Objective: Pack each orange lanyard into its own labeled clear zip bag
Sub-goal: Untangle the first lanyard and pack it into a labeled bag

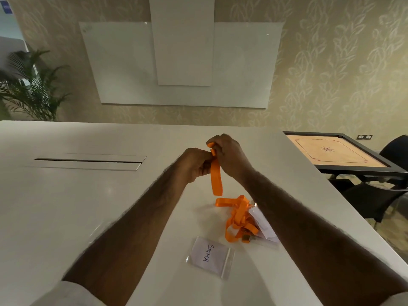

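The orange lanyard [216, 177] in hand is a flat woven strap. I judge it light, soft and limp, not fragile, and likely to spring out of a fold the moment it is let go. The best hold is probably across the gathered folds, pressing the layers flat, not at a loose end.

Both hands are raised above the white counter [92, 206] and meet at the top of the strap. The left hand [194, 164] is curled, its fingers [204, 156] pinching the strap from 9 o'clock. The right hand [229, 155] closes over it from 3 o'clock, with a short orange loop showing above the knuckles at 12 o'clock. Whether the strap is wound round a finger cannot be told. From the grip a doubled length hangs straight down toward 6 o'clock, its lower end clear of the counter.

At about 5 o'clock from the hands lies a tangled pile of lanyards [238, 215], with a metal clip [246, 238] at its near edge. The pile rests partly on a second clear bag [265, 226], whose label cannot be read. At 6 o'clock, nearer the person, a clear zip bag [209, 257] with a paper label reading SIGMA lies flat, just beside the pile and apparently holding nothing but its label. The thin plastic looks slippery, so its mouth will likely need one hand to hold it apart.
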### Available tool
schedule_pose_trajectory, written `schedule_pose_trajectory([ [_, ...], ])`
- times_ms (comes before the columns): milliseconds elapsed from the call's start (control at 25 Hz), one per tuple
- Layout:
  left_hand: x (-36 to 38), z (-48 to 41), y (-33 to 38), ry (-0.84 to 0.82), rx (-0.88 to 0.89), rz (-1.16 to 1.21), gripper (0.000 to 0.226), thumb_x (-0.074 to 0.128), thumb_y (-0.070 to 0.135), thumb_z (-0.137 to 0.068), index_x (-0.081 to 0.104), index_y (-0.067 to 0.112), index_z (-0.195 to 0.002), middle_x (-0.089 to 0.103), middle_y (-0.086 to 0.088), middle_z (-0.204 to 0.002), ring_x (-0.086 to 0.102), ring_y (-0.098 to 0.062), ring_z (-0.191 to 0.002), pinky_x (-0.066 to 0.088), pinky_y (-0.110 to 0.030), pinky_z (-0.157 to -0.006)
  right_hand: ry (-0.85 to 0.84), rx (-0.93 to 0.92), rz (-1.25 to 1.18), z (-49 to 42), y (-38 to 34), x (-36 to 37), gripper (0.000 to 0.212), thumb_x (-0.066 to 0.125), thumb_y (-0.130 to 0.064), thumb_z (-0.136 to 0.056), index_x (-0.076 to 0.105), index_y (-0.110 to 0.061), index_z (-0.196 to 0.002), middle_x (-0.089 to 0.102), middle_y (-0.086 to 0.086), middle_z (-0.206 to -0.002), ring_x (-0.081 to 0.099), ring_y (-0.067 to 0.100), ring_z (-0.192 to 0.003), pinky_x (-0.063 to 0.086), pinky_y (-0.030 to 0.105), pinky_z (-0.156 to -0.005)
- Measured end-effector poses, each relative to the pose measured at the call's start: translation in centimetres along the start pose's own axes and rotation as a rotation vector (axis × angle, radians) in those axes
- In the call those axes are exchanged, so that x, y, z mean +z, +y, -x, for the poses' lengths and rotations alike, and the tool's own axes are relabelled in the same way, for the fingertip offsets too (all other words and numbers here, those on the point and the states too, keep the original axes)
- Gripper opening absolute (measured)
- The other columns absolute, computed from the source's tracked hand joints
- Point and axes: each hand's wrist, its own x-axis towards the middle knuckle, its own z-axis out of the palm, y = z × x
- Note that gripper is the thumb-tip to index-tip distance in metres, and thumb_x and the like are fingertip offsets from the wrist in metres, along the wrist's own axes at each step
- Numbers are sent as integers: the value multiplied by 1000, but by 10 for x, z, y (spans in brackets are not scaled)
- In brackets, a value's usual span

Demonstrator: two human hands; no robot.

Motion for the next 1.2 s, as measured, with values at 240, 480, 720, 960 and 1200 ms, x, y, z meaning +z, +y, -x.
schedule_pose_trajectory([
  [240,3,-3,3,23,-60,26,15,52,2,-100,64,-5,-93,69,-19,-92,69,-30,-91,59,-35,-80,-47,201,-299,9,-3,7,31,42,-17,-97,66,-4,-84,65,6,-83,61,8,-78,47,23,-70],
  [480,7,-1,3,58,13,126,16,50,-3,-99,66,-6,-96,70,-24,-101,71,-34,-94,59,-42,-91,81,294,-213,8,-4,12,20,52,-9,-98,71,-6,-92,69,2,-89,65,15,-83,49,20,-66],
  [720,13,6,-9,250,291,-169,33,77,12,-86,58,7,-113,71,-9,-96,74,-23,-81,63,-31,-73,228,506,-464,9,-4,10,33,51,6,-92,69,-10,-114,69,8,-110,67,20,-97,60,29,-78],
  [960,6,9,-24,196,328,-190,4,68,6,-92,71,4,-90,75,-11,-84,74,-21,-70,62,-28,-61,154,691,-668,4,-10,15,27,46,-6,-99,72,-3,-107,69,8,-101,67,22,-92,59,33,-76],
  [1200,9,12,-25,184,374,-216,14,62,8,-96,72,1,-102,76,-15,-92,75,-26,-78,64,-40,-76,225,639,-587,2,-19,18,26,53,-18,-99,70,1,-90,70,11,-87,64,23,-79,51,34,-66],
])
